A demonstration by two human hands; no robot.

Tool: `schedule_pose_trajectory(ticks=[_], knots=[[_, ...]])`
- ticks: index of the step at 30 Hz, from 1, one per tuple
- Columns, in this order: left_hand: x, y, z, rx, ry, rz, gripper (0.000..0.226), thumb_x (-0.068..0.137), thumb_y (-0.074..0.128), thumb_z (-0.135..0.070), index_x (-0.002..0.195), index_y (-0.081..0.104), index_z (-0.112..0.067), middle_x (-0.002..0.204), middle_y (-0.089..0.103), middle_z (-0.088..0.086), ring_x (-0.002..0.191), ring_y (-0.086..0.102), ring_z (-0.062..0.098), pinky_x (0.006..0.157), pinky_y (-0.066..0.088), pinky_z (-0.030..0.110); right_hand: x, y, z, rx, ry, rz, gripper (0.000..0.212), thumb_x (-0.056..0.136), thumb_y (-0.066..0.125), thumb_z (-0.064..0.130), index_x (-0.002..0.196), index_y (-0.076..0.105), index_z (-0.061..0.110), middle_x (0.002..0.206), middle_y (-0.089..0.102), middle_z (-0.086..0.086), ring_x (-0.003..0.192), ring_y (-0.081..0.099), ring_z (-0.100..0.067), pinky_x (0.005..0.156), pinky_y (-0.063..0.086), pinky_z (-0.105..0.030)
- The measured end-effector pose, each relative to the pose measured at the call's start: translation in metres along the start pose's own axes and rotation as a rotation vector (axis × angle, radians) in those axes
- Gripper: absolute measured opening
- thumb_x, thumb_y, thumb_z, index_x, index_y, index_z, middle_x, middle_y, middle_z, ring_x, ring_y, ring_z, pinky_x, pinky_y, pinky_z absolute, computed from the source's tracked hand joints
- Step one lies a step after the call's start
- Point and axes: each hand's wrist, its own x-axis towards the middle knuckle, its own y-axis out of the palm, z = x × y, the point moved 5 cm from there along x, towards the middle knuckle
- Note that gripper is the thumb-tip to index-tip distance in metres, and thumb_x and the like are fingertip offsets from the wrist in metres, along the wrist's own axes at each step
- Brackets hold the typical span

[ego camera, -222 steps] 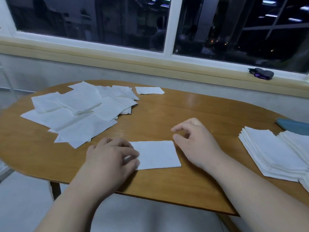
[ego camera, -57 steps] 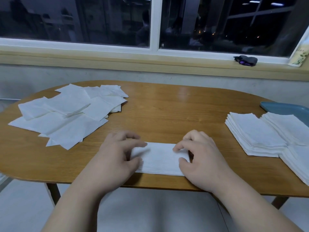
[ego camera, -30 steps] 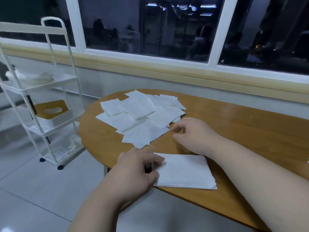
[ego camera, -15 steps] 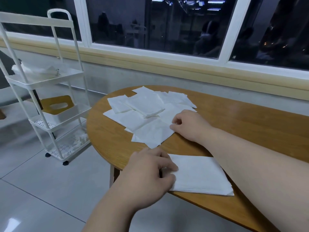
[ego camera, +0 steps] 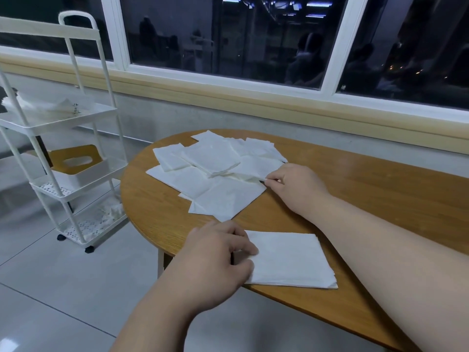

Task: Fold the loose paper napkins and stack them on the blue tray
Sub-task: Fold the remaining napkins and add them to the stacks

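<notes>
Hands work apart: right hand (ego camera: 297, 186) pinches a loose napkin (ego camera: 253, 168) at the pile's (ego camera: 213, 163) right edge, being nearer it; left hand (ego camera: 218, 255) grips the folded napkin (ego camera: 289, 260) on the counter (ego camera: 380, 199), on the pile's near side.

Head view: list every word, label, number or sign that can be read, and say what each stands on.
No text in this view can be read.
The folded napkin and the loose napkins: plain white, no print.
The white cart and the box on its middle shelf: no label shows.
A small mark at the window pane's lower corner: too small to read.
</notes>
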Motion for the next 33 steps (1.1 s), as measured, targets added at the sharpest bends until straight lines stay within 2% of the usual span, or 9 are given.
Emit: schedule_pose_trajectory(ticks=[2,7,12,15,19,23,27,30,33], knots=[[0.0,0.002,-0.002,0.017,0.01,0.004,0.021,0.089,0.06,-0.036,0.104,0.072,-0.043,0.106,0.054,-0.031,0.109,0.039,-0.006,0.099,0.033,0.023,-0.012,-0.01,-0.008,-0.007,-0.011,-0.021,0.026,0.101,0.049,0.037,0.104,0.073,0.028,0.106,0.062,0.011,0.1,0.056,-0.013,0.086,0.048,-0.034],[0.003,0.009,-0.008,0.008,0.029,0.015,0.021,0.09,0.059,-0.032,0.102,0.071,-0.045,0.109,0.053,-0.034,0.11,0.04,-0.009,0.097,0.035,0.021,-0.074,-0.037,-0.046,-0.01,0.077,-0.028,0.017,0.096,0.055,0.034,0.086,0.068,0.032,0.094,0.061,0.016,0.087,0.056,-0.005,0.076,0.048,-0.028],[0.006,0.019,-0.023,0.06,0.037,0.039,0.025,0.091,0.057,-0.028,0.104,0.071,-0.044,0.105,0.053,-0.034,0.109,0.039,-0.013,0.095,0.038,0.023,-0.164,-0.061,-0.088,-0.024,0.236,0.005,0.009,0.092,0.06,0.037,0.085,0.066,0.037,0.092,0.061,0.024,0.088,0.056,0.002,0.078,0.051,-0.027],[0.007,0.023,-0.032,0.139,-0.006,0.015,0.024,0.09,0.055,-0.025,0.097,0.068,-0.044,0.103,0.051,-0.033,0.104,0.041,-0.004,0.093,0.037,0.028,-0.217,-0.07,-0.104,-0.023,0.318,-0.021,0.012,0.091,0.06,0.035,0.08,0.063,0.038,0.088,0.061,0.024,0.088,0.054,0.004,0.075,0.049,-0.025],[0.004,0.035,-0.056,0.305,0.003,-0.085,0.018,0.09,0.05,-0.035,0.089,0.065,-0.045,0.1,0.05,-0.029,0.107,0.038,0.007,0.086,0.022,0.03,-0.272,-0.077,-0.118,0.021,0.375,-0.073,0.014,0.088,0.062,0.03,0.077,0.063,0.038,0.084,0.061,0.025,0.091,0.052,0.005,0.075,0.045,-0.02],[-0.004,0.058,-0.1,0.334,0.163,-0.151,0.033,0.081,0.041,-0.042,0.093,0.072,-0.04,0.105,0.059,-0.021,0.109,0.042,0.014,0.088,0.022,0.035,-0.305,-0.082,-0.124,0.027,0.374,-0.107,0.011,0.088,0.059,0.03,0.081,0.064,0.036,0.087,0.059,0.027,0.098,0.048,0.007,0.074,0.038,-0.01],[-0.009,0.09,-0.138,0.367,0.306,-0.087,0.019,0.078,0.05,-0.043,0.085,0.067,-0.038,0.108,0.061,-0.017,0.11,0.046,0.017,0.091,0.027,0.04,-0.321,-0.083,-0.13,0.039,0.321,-0.119,0.011,0.087,0.059,0.026,0.079,0.061,0.034,0.085,0.059,0.023,0.095,0.05,0.002,0.075,0.043,-0.017],[-0.01,0.115,-0.15,0.323,0.371,0.015,0.026,0.079,0.049,-0.054,0.094,0.065,-0.04,0.11,0.058,-0.022,0.111,0.049,0.012,0.092,0.03,0.037,-0.331,-0.084,-0.133,0.075,0.275,-0.166,0.014,0.083,0.064,0.019,0.078,0.062,0.031,0.086,0.062,0.02,0.094,0.054,0.0,0.075,0.046,-0.018],[-0.01,0.132,-0.155,0.262,0.439,0.107,0.032,0.078,0.05,-0.063,0.097,0.066,-0.043,0.108,0.057,-0.027,0.108,0.049,0.002,0.092,0.033,0.033,-0.338,-0.086,-0.135,0.12,0.227,-0.231,0.011,0.08,0.061,0.021,0.077,0.06,0.031,0.087,0.063,0.019,0.093,0.058,-0.003,0.074,0.047,-0.021]])
